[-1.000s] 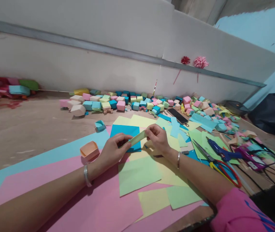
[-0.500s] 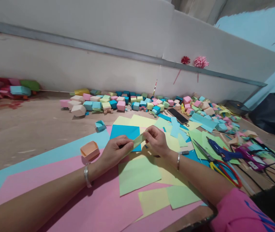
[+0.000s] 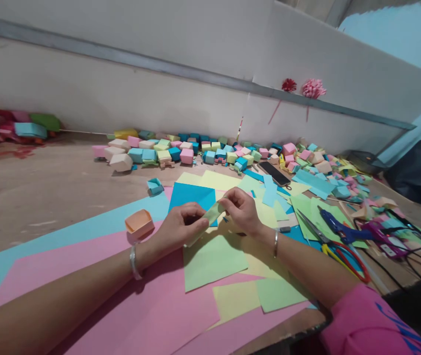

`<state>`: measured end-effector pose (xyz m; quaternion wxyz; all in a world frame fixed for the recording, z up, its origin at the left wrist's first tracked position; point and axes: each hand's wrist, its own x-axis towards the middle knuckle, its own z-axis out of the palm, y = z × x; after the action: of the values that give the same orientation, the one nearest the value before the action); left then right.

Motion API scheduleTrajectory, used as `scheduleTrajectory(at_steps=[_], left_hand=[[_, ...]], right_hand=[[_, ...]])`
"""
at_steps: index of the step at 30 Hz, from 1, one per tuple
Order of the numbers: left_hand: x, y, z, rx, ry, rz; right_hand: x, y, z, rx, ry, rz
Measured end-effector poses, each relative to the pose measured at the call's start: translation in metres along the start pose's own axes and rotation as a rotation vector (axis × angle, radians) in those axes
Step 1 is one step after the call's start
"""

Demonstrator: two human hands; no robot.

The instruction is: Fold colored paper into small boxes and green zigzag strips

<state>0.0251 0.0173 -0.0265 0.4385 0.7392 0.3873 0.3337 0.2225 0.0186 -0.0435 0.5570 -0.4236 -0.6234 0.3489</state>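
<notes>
Between my two hands a narrow pale green paper strip [image 3: 213, 212] is held slantwise above the sheets. My left hand [image 3: 184, 224] pinches its lower end between thumb and fingers. The upper end is gripped by the thumb and curled fingers of my right hand [image 3: 240, 209]. Beneath them lie a light green paper sheet [image 3: 215, 261] and a blue paper sheet [image 3: 191, 195]. An open peach paper box [image 3: 139, 224] sits left of my left hand, and a small light blue paper box [image 3: 154, 186] lies farther back.
Several folded paper blocks [image 3: 186, 157] line the wall. On the right are scissors [image 3: 323, 239] with red and yellow handles, a blue and purple glue gun [image 3: 343, 229] with black cables, and a phone [image 3: 275, 174]. Large pink paper [image 3: 151, 305] covers the front of the table.
My left hand has shifted slightly along the strip, and more of its lower end shows below the fingers. The view has tilted a little.
</notes>
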Motion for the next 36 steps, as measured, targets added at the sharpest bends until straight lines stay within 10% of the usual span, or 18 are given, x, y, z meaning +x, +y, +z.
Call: scheduleTrajectory(at_steps=[31,36], left_hand=[[-0.003,0.005,0.004,-0.047,0.001,-0.044],[-0.003,0.006,0.004,-0.021,-0.025,-0.084]], right_hand=[[-0.005,-0.019,0.002,0.240,-0.277,0.457],[-0.001,-0.021,0.003,0.166,-0.213,0.304]])
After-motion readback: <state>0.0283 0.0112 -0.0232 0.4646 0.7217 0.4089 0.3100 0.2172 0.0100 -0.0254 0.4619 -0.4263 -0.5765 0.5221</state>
